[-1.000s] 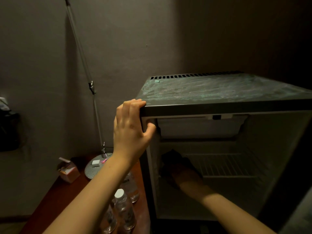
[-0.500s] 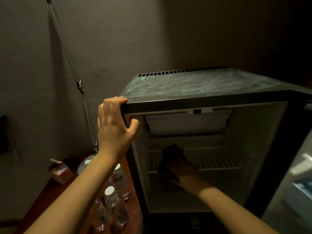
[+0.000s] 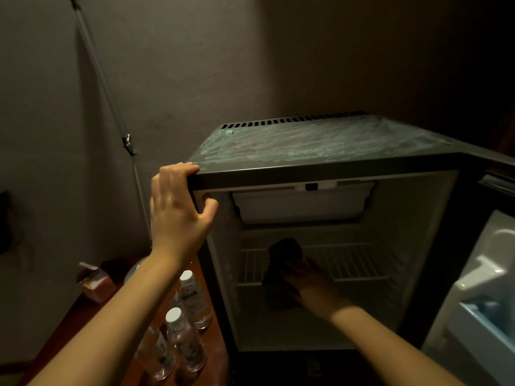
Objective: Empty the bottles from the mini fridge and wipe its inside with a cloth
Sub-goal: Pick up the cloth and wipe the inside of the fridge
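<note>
The mini fridge (image 3: 320, 168) stands open, dark grey outside and pale inside, with no bottles visible in it. My left hand (image 3: 178, 207) grips its top left front corner. My right hand (image 3: 306, 277) is inside, pressing a dark cloth (image 3: 284, 252) against the back left at the level of the wire shelf (image 3: 354, 260). Part of the cloth hangs below the shelf in shadow. Three clear bottles (image 3: 192, 296) with white caps stand on the brown table (image 3: 69, 324) to the left of the fridge.
The fridge door (image 3: 473, 296) hangs open at the right with white shelves. A small freezer box (image 3: 301, 204) sits under the fridge's top. A lamp pole (image 3: 111, 107) leans along the wall at the left. A small open carton (image 3: 94, 282) sits on the table.
The view has shifted, so the fridge sits lower and further left in frame. My right hand with the cloth has moved slightly right and up along the back wall. My left hand keeps its grip.
</note>
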